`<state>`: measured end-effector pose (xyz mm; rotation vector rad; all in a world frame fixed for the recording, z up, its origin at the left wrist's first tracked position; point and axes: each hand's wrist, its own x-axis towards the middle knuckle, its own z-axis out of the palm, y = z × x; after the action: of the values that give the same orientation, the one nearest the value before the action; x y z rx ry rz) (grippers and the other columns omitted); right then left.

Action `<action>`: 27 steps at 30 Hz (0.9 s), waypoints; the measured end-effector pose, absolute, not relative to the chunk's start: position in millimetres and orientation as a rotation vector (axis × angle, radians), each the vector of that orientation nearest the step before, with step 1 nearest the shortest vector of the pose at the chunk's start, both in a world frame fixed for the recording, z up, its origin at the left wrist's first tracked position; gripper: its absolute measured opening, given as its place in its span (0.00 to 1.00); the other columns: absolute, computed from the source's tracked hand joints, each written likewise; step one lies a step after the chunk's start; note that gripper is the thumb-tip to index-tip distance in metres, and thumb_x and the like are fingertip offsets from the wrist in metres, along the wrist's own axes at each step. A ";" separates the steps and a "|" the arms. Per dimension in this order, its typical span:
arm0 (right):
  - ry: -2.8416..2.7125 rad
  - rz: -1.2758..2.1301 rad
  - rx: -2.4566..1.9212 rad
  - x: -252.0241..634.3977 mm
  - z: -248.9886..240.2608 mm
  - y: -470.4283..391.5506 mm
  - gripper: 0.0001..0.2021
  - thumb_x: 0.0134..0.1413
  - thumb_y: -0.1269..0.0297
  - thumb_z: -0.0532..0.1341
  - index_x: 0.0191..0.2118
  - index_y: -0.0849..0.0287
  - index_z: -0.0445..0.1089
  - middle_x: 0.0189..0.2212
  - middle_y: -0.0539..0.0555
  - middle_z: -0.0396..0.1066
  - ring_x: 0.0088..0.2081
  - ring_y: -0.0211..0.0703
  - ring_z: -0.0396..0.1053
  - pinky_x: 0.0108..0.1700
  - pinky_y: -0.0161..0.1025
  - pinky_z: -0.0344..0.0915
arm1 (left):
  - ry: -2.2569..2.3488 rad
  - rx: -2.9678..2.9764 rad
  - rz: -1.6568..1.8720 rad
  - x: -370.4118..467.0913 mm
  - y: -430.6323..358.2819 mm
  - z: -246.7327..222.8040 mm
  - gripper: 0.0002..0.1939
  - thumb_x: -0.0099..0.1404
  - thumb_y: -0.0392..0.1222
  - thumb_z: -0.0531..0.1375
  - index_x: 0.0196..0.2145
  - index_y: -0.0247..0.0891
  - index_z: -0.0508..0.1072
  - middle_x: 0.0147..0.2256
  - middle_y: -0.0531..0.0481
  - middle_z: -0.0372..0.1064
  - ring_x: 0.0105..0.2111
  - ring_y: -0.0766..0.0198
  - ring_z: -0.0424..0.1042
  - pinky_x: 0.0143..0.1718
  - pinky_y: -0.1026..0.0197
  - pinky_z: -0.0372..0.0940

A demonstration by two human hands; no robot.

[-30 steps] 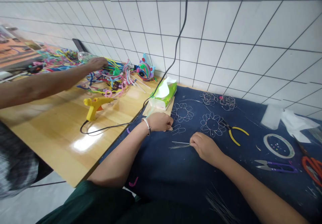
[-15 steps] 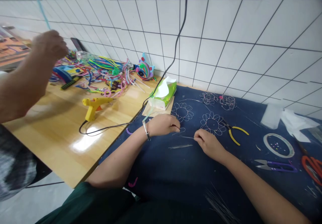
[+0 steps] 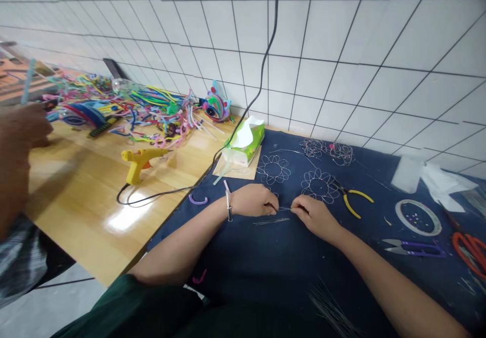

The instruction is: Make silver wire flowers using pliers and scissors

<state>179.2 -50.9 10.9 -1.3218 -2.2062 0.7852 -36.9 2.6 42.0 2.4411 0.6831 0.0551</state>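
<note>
- Since the earlier frames: right hand [image 3: 313, 216] has lifted one thin wire [image 3: 284, 208] off the loose wire bundle [image 3: 271, 221]. Left hand [image 3: 255, 200] came in to meet it; both hands are now close together.
- Fingers of both hands are pinched on the wire, one at each end, and it spans the small gap between them, just above the bundle on the dark blue cloth [image 3: 266, 267].
- Co-worker's hand [image 3: 21, 125] pulled back from the pipe-cleaner pile [image 3: 132, 110] to the far left edge, holding a light blue pipe cleaner [image 3: 27, 82].
- Surface: wooden table [image 3: 76, 196], cloth over its right part. Wire flowers [image 3: 320, 185], yellow pliers [image 3: 355, 196], tape ring [image 3: 417, 217], glue gun [image 3: 138, 160], tissue pack [image 3: 246, 143].
- White tiled wall [image 3: 341, 49] behind.
</note>
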 end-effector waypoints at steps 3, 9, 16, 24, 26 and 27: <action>-2.276 0.707 -1.278 180.2 9.3 -51.4 0.06 0.55 0.69 0.52 0.32 0.56 0.65 0.29 0.49 0.66 0.32 0.36 0.63 0.36 0.35 0.59 | 0.722 2.538 0.077 -35.3 -0.8 40.9 0.09 0.58 0.36 0.54 0.32 0.43 0.74 0.30 0.53 0.72 0.31 0.66 0.69 0.31 0.67 0.56; -2.459 0.313 -1.292 179.5 11.3 -58.3 0.09 0.56 0.70 0.51 0.34 0.56 0.68 0.32 0.54 0.67 0.37 0.42 0.63 0.42 0.40 0.58 | 0.821 2.796 0.142 -29.8 -10.6 39.8 0.08 0.58 0.33 0.52 0.29 0.39 0.70 0.27 0.49 0.68 0.31 0.64 0.66 0.32 0.64 0.55; -2.470 0.270 -1.472 178.4 11.7 -60.3 0.10 0.56 0.71 0.50 0.33 0.58 0.68 0.29 0.55 0.67 0.35 0.41 0.64 0.37 0.37 0.59 | 0.862 2.981 0.168 -15.8 -18.5 38.2 0.04 0.56 0.31 0.53 0.27 0.36 0.66 0.26 0.47 0.65 0.30 0.61 0.63 0.33 0.59 0.53; -2.229 0.455 -1.502 184.6 10.4 -51.7 0.07 0.53 0.68 0.54 0.32 0.55 0.69 0.30 0.51 0.69 0.35 0.40 0.66 0.39 0.37 0.60 | 1.031 2.976 0.327 -6.7 -20.5 33.5 0.07 0.60 0.33 0.50 0.30 0.35 0.67 0.26 0.46 0.65 0.31 0.60 0.63 0.35 0.57 0.52; -2.105 0.550 -1.510 185.2 11.0 -50.0 0.06 0.51 0.66 0.55 0.32 0.54 0.69 0.30 0.49 0.70 0.34 0.39 0.66 0.39 0.38 0.60 | 1.093 2.932 0.382 -6.2 -19.7 31.0 0.08 0.60 0.33 0.50 0.31 0.35 0.69 0.26 0.46 0.65 0.31 0.60 0.63 0.35 0.57 0.52; -2.016 0.641 -1.518 185.1 11.3 -49.5 0.06 0.50 0.66 0.56 0.31 0.53 0.70 0.29 0.48 0.70 0.33 0.39 0.67 0.38 0.38 0.61 | 1.119 2.900 0.410 -6.0 -19.3 29.8 0.09 0.60 0.33 0.49 0.32 0.36 0.69 0.26 0.46 0.66 0.31 0.60 0.63 0.35 0.57 0.52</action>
<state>185.1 -49.5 11.3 -1.5180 -2.0160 0.6411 -6.0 -19.3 29.8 2.9005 1.1186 0.4104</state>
